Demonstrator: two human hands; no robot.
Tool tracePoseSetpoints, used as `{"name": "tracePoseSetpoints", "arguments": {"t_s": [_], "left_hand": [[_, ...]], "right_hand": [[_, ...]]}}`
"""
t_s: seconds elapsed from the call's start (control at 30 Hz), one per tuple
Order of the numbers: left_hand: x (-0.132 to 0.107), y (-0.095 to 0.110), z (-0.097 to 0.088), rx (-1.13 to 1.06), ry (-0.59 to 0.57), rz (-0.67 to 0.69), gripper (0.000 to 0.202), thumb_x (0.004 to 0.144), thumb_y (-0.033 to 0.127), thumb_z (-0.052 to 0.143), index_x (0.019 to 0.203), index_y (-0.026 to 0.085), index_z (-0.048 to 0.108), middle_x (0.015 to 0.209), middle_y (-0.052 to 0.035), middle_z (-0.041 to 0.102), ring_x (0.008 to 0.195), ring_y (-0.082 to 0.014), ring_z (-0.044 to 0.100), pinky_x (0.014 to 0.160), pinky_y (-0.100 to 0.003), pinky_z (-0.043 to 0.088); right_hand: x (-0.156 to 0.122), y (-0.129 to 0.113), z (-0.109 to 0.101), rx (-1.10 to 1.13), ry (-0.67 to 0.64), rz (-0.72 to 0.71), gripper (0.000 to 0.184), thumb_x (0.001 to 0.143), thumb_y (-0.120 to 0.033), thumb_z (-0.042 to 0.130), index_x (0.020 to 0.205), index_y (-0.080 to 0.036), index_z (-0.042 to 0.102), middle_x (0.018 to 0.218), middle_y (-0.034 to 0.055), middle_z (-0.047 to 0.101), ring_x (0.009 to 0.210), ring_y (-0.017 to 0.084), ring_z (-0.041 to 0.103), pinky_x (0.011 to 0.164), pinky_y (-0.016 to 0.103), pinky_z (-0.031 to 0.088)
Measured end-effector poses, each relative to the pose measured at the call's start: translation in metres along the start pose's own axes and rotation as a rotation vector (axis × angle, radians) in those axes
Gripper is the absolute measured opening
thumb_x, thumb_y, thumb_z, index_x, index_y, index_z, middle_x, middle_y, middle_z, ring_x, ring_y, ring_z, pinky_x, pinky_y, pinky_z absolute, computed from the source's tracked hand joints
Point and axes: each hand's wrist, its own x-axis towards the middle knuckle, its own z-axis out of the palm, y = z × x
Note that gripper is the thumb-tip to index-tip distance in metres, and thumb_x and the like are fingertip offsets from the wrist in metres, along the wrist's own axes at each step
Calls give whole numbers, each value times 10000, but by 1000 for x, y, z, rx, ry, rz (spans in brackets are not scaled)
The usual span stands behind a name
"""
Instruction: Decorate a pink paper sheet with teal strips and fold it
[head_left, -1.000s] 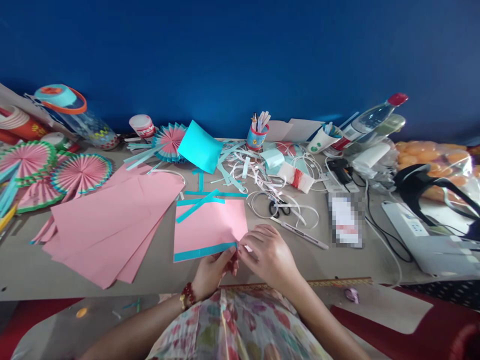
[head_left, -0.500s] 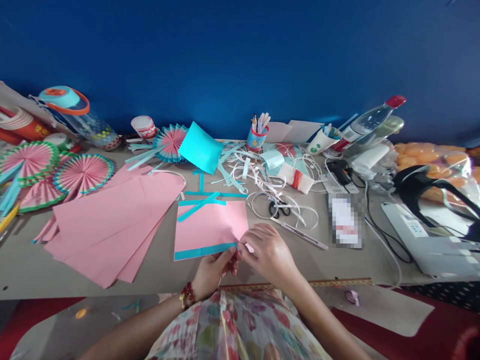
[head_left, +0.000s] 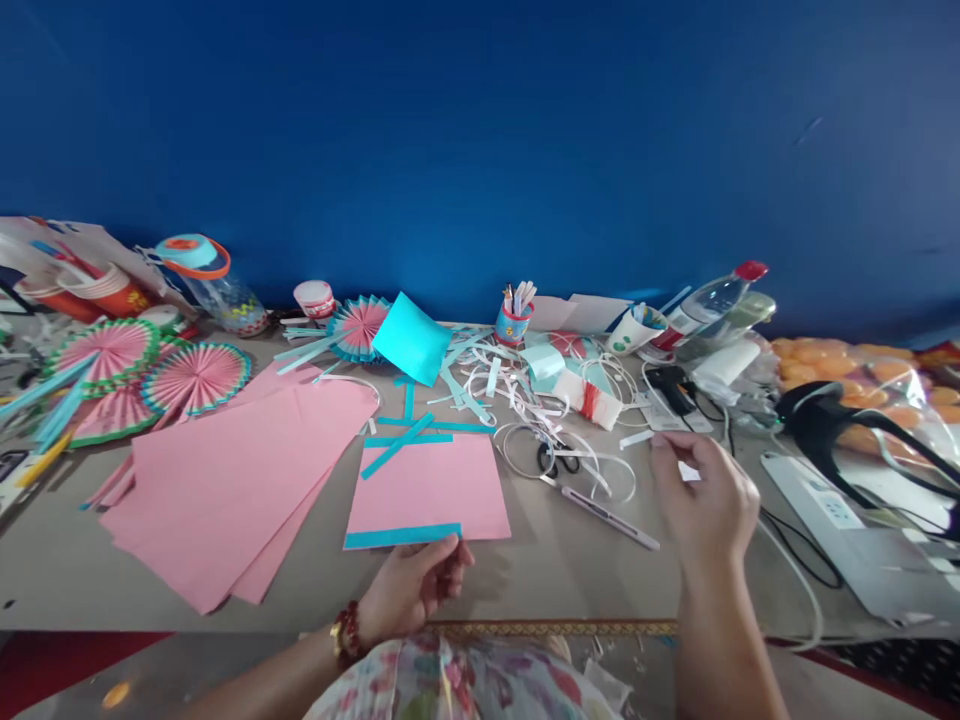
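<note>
A pink paper sheet (head_left: 431, 492) lies in front of me, a blue paper strip (head_left: 397, 537) running along its near edge and ending short of the right corner. My left hand (head_left: 420, 585) is closed at that near edge, its thumb by the strip's end and its other fingers curled below. Off to the right, my right hand (head_left: 705, 495) pinches a narrow white strip (head_left: 637, 438) that sticks out leftward from the fingertips. A small white piece (head_left: 688, 472) also shows at this hand. More blue strips (head_left: 397, 445) lie across the sheet's far edge.
Pink sheets (head_left: 232, 480) and pleated paper fans (head_left: 196, 378) lie at left. A craft knife (head_left: 600, 512), black-handled scissors (head_left: 559, 459) and tangled white strips (head_left: 540, 400) are right of the sheet. Behind stand a pen cup (head_left: 513, 325) and a plastic bottle (head_left: 709, 310).
My right hand has left the sheet's near edge and moved far right with the white strip. My left hand has stayed at the edge. The whole view has shifted slightly.
</note>
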Motion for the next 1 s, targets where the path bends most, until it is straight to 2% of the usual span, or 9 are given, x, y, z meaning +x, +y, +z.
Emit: {"name": "tracePoseSetpoints", "arguments": {"t_s": [0.13,0.23,0.3,0.37,0.43,0.5,0.7,0.87,1.0], "left_hand": [[-27,10,-17,69,-246,-148,458,827,535,672,1115,178,683,1056,-113,711,920,-190,677,817,-301,507],[-55,42,-27,594,-424,-70,427,934,508,526,1126,169,699,1173,-121,688,1089,-227,640,965,-335,473],[-64,71,-32,970,-288,142,358,939,481,520,1099,219,704,1072,-66,719,1004,-203,659,890,-290,509],[-59,98,-38,1231,-9,487,295,951,425,501,1090,240,684,1122,-47,692,1029,-192,641,905,-279,502],[-40,116,-45,1414,269,826,280,957,360,474,1140,231,640,1173,-66,663,1092,-214,611,955,-329,486],[-14,123,-53,1613,445,975,261,942,305,493,1149,211,620,1173,-94,641,1111,-251,590,967,-399,479],[32,107,-80,1955,580,1017,143,912,273,537,1004,180,595,1038,-110,607,948,-280,587,810,-444,511],[22,101,-97,1847,474,1018,59,924,228,509,911,197,558,941,-74,592,875,-234,585,778,-390,508],[12,97,-100,1821,471,1019,141,926,213,493,1046,207,568,1032,-82,601,953,-244,593,809,-394,509]], "right_hand": [[19,-8,16,-18,-20,-162,223,911,-313,484,920,-184,666,869,59,699,741,177,627,706,272,443],[27,-12,39,-107,-234,-204,248,910,-289,460,971,-203,684,956,60,721,683,161,612,590,254,390],[27,-15,53,-187,-389,-158,231,906,-327,485,888,-221,690,877,39,723,629,152,591,521,243,321],[26,-19,63,-241,-504,-109,255,892,-391,523,771,-218,666,747,24,697,585,147,568,488,237,269],[23,-24,67,-236,-557,-102,258,883,-402,536,744,-215,648,735,22,687,584,146,569,478,235,257],[19,-29,68,-161,-561,-139,200,889,-341,515,817,-222,658,843,23,710,629,146,598,492,231,294],[-2,-19,60,56,-555,-258,233,924,-329,447,939,-234,659,916,41,711,695,162,642,588,246,430],[-19,-2,59,76,-591,-241,249,934,-345,443,944,-234,665,926,41,710,693,172,659,606,264,468],[-23,-13,65,196,-591,-330,239,945,-306,443,945,-221,667,975,63,711,846,202,670,726,297,498]]}}
